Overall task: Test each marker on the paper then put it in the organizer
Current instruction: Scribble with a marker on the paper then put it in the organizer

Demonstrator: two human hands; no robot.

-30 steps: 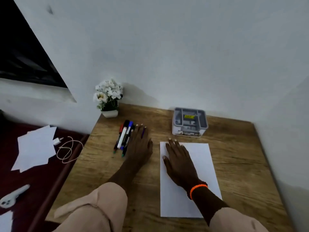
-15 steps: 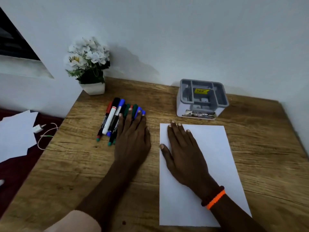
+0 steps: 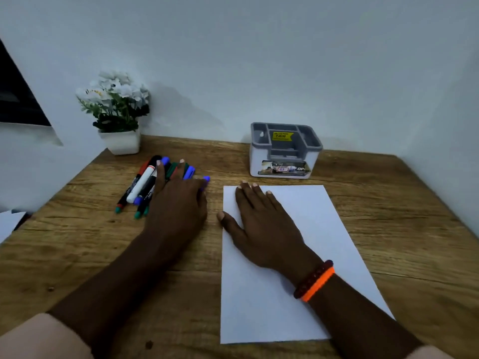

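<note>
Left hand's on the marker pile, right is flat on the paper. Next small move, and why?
Probably close the left hand on one marker from the pile and lift it toward the paper. The hand lies flat over the pile and grips nothing, the paper under the right hand is unmarked, and the organizer holds no markers.

The left hand is now seen further up over the pile of markers at the left of the frame, its fingers spread across them. A blue-capped marker is now exposed at its right edge.
</note>
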